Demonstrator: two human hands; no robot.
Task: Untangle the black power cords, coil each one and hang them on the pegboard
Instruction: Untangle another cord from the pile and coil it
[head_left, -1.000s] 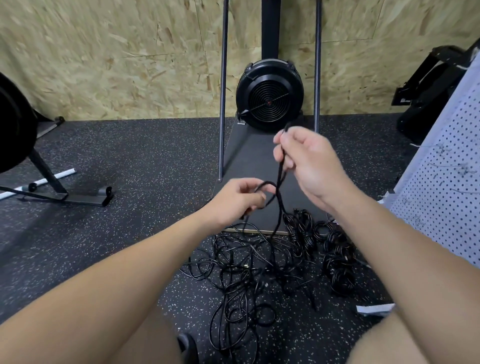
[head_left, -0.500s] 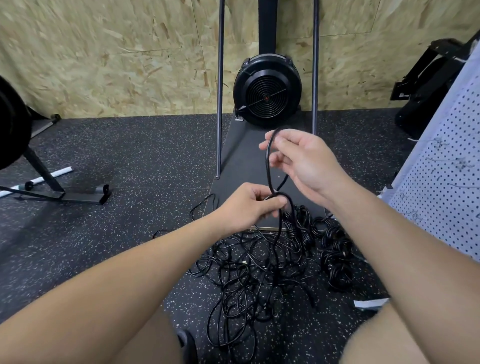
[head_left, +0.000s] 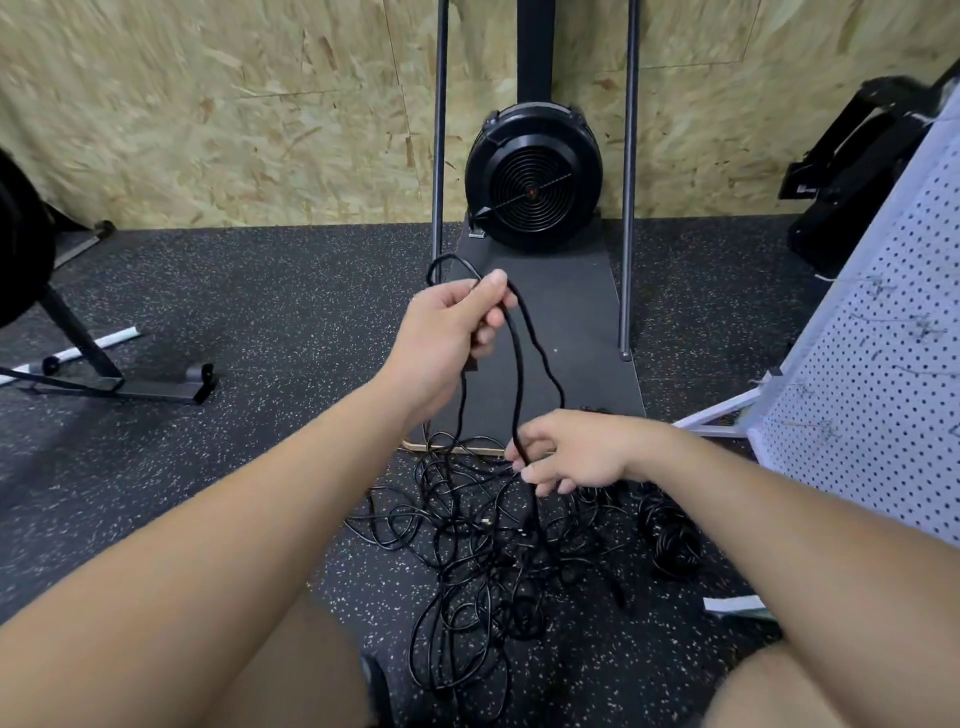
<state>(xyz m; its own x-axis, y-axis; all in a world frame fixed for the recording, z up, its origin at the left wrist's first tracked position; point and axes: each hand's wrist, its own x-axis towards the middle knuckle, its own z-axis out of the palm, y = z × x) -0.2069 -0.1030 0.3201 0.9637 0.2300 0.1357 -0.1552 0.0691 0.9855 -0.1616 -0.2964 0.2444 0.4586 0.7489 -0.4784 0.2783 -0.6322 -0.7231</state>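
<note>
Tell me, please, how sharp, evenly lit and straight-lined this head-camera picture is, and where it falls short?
Head view: lighting is soft and even, without glare or hard shadows. Wide-angle bending bows the wall-floor line and tilts the pegboard at the right edge. The wall texture is smeared by motion blur toward the upper corners. The left hand, right hand and held cord are fairly sharp; the tangled cords merge into the dark floor.

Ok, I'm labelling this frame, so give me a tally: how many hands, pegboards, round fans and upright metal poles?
hands: 2 (left hand and right hand, each holding the black cord)
pegboard: 1
fan: 1
poles: 2
Total: 6
</note>
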